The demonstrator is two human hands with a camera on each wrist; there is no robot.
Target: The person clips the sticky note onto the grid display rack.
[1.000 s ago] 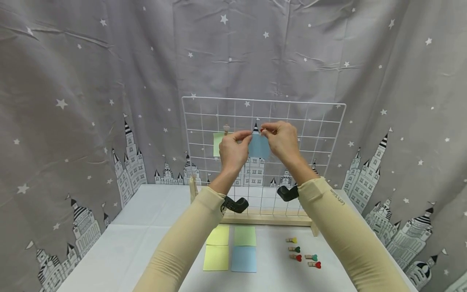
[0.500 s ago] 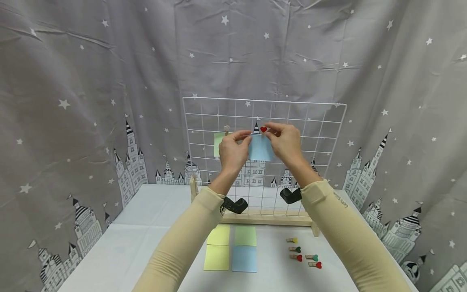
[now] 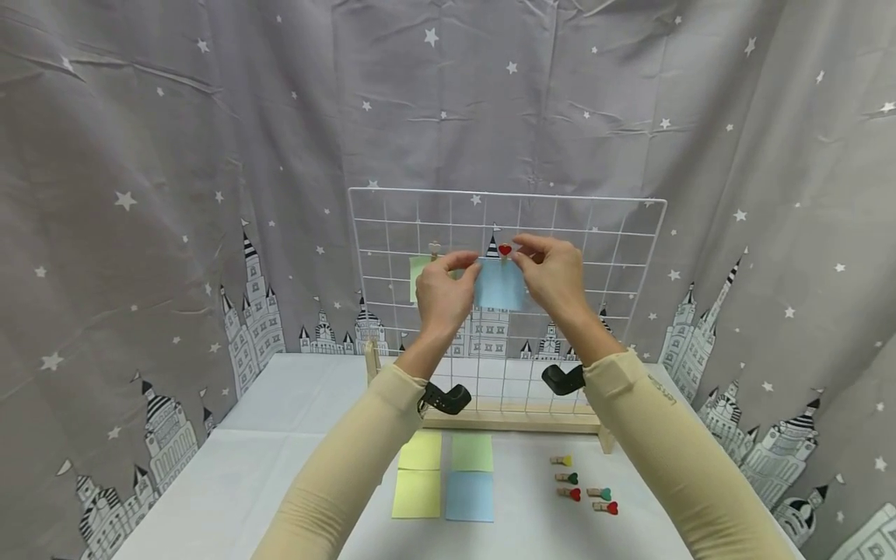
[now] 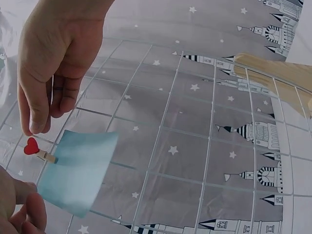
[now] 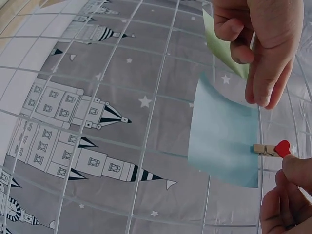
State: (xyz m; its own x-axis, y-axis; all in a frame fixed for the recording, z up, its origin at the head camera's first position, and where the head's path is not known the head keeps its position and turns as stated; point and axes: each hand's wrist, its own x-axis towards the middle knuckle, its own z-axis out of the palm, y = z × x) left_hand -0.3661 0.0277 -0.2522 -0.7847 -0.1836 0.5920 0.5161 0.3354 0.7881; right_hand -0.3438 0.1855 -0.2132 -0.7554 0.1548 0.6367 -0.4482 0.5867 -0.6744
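A blue paper square (image 3: 499, 285) hangs at a white wire grid (image 3: 607, 264), its top edge clipped by a small wooden peg with a red heart (image 3: 505, 250). My left hand (image 3: 446, 295) pinches at its upper left corner; in the right wrist view this left hand's fingertips (image 5: 264, 100) are right at the corner. My right hand (image 3: 556, 272) is just right of the heart, thumb and index parted. The left wrist view has those fingertips (image 4: 36, 130) close beside the heart. In the right wrist view the thumb (image 5: 297, 166) is near it.
A green paper square (image 3: 418, 278) hangs from another peg (image 3: 434, 249), partly behind my left hand. On the white table lie yellow (image 3: 418, 494), green (image 3: 472, 453) and blue (image 3: 470, 496) paper squares. Several heart pegs (image 3: 568, 495) lie right of them. The grid stands in a wooden base (image 3: 518, 421).
My right fingers have parted and drawn slightly right off the peg, which now shows its red heart and stays on the blue paper. My left hand has shifted a little left.
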